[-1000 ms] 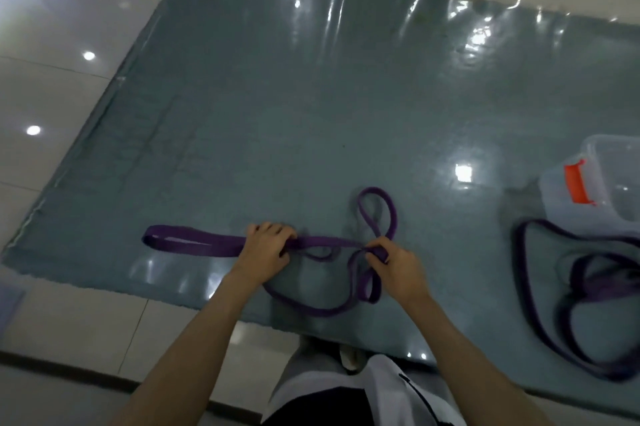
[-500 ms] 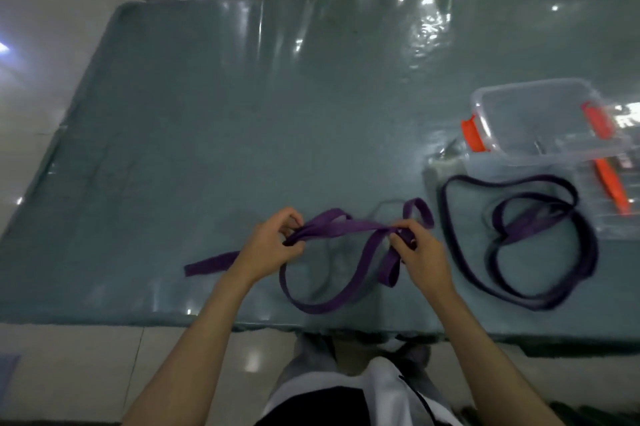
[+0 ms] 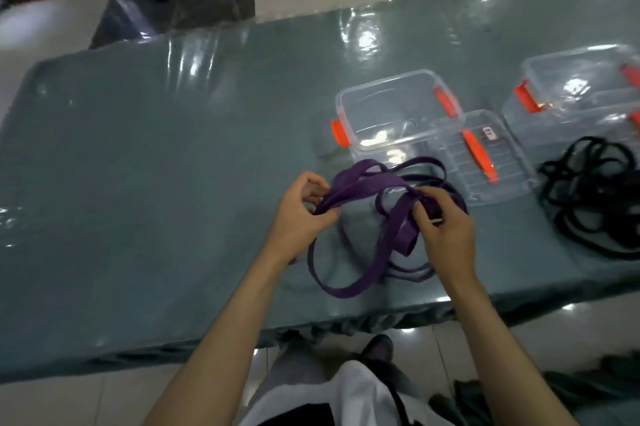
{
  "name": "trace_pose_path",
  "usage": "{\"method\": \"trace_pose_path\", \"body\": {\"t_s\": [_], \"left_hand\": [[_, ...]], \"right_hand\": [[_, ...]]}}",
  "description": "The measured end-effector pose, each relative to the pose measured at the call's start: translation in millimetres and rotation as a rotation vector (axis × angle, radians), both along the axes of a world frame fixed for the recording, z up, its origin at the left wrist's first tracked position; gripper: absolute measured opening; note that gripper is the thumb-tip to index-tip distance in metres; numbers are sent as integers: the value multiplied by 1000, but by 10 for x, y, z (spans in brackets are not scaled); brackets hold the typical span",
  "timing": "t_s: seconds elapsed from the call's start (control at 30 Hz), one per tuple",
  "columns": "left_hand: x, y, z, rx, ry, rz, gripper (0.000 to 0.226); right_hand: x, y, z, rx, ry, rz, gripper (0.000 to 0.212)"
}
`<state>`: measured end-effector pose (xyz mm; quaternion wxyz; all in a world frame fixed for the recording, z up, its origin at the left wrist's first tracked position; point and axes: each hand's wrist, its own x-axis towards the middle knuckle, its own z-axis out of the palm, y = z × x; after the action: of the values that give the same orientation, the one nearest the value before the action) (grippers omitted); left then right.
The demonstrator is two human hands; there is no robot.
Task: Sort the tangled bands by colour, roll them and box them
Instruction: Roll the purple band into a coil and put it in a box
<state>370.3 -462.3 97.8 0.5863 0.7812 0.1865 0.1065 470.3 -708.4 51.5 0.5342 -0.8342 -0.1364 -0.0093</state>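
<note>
A wide purple band (image 3: 363,188) is lifted off the table between both hands, its lower loop (image 3: 346,287) sagging onto the grey-green cover. My left hand (image 3: 301,218) pinches the band's left end. My right hand (image 3: 445,226) grips its right part, where a short folded piece hangs down. A second, thinner purple band (image 3: 429,162) lies behind them, partly hidden. A clear box (image 3: 391,107) with orange latches stands open just beyond. A tangle of black bands (image 3: 588,204) lies at the right.
The box's clear lid (image 3: 485,155) with an orange handle lies beside the open box. Another clear box (image 3: 581,86) stands at the far right. The table's front edge (image 3: 311,328) runs close to my body. Tiled floor surrounds the table.
Both hands have raised the purple band off the table and gathered it towards the boxes. The view has swung right, bringing the lid, second box and black bands into sight.
</note>
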Motion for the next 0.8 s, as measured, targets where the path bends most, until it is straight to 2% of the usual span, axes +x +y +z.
{"method": "trace_pose_path", "body": {"t_s": [0.1, 0.2, 0.43, 0.57, 0.7, 0.8], "left_hand": [[348, -290, -71, -32, 11, -75, 42], [610, -519, -294, -67, 88, -109, 45], [909, -688, -948, 108, 278, -187, 51], [867, -583, -1117, 306, 286, -289, 58], [595, -275, -1303, 459, 328, -285, 79], [339, 61, -1391, 626, 505, -335, 98]], "right_hand": [[119, -302, -22, -53, 23, -129, 22], [280, -497, -187, -316, 17, -150, 26], [582, -629, -566, -833, 347, 241, 67], [664, -626, -592, -895, 271, 170, 71], [730, -673, -562, -894, 162, -8, 60], [780, -680, -526, -843, 102, -32, 47]]}}
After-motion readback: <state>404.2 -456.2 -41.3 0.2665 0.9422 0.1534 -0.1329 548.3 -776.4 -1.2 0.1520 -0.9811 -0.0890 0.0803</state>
